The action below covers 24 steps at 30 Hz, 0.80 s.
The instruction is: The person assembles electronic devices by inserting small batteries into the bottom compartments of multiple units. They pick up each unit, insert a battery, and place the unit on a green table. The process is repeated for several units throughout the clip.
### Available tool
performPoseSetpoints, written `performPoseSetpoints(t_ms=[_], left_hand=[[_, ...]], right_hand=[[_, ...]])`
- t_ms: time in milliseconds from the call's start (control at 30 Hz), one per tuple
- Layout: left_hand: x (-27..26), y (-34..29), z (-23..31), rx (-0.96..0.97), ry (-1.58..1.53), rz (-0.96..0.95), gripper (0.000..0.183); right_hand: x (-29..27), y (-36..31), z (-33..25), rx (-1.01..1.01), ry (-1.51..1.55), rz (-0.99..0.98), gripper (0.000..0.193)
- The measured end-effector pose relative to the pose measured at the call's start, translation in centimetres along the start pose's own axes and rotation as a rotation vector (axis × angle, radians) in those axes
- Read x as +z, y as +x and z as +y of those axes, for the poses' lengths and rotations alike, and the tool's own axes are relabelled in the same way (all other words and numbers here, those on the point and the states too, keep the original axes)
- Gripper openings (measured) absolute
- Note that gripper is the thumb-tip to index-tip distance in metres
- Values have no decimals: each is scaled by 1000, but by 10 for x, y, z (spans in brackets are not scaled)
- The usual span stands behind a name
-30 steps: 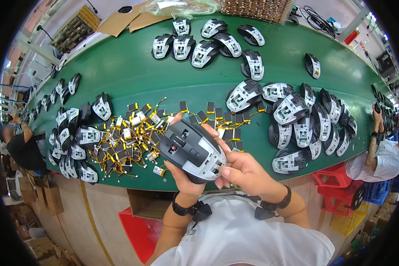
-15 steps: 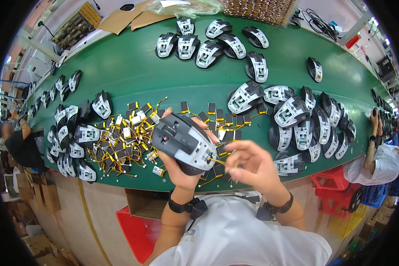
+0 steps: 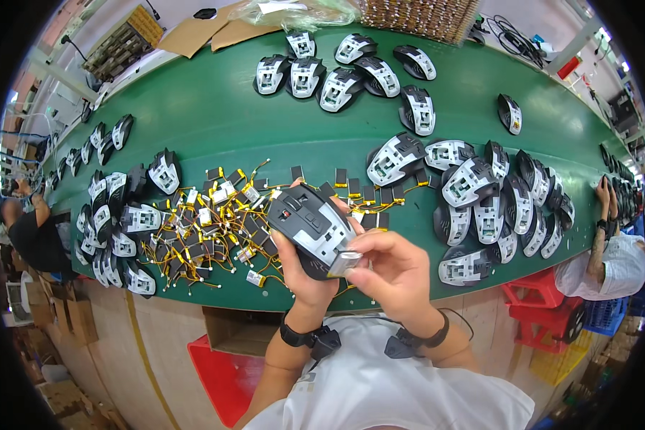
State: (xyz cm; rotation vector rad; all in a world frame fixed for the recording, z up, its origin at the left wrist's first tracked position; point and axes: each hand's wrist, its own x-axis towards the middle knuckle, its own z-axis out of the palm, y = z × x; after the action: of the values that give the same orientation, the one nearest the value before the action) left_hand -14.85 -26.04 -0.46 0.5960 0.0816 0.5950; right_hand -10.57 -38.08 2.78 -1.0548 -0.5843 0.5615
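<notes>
Tilted above the near edge of the bench is a black and light-grey computer mouse [image 3: 314, 228], with an open cavity in its body. My left hand [image 3: 304, 285] wraps round it from below and the far side. Between the thumb and fingers of my right hand [image 3: 395, 278] is a small silvery pouch battery [image 3: 345, 264], at the mouse's near right end. My right fingers partly hide this end, and I cannot tell whether the battery touches the cavity. Just left lies a loose heap of wired pouch batteries [image 3: 208, 240].
Part-built mice are grouped on the right [image 3: 473, 183], on the left [image 3: 110, 222] and at the back [image 3: 340, 87] of the green bench [image 3: 251, 136]. Cardboard [image 3: 197, 30] lies at the far edge. Co-workers sit at both ends. A red stool [image 3: 537, 290] stands right.
My right hand has gone from pinching thin wires beside the mouse to holding a silvery battery at its near end. The mouse has shifted slightly right and turned.
</notes>
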Motion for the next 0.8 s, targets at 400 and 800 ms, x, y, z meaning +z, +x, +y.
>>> performPoseSetpoints(t_ms=[400, 800], left_hand=[[2, 1, 5, 142, 94, 34, 73], [2, -3, 10, 223, 279, -128, 83]], right_hand=[[7, -1, 0, 135, -213, 146, 15], [-7, -7, 5, 373, 195, 126, 10]])
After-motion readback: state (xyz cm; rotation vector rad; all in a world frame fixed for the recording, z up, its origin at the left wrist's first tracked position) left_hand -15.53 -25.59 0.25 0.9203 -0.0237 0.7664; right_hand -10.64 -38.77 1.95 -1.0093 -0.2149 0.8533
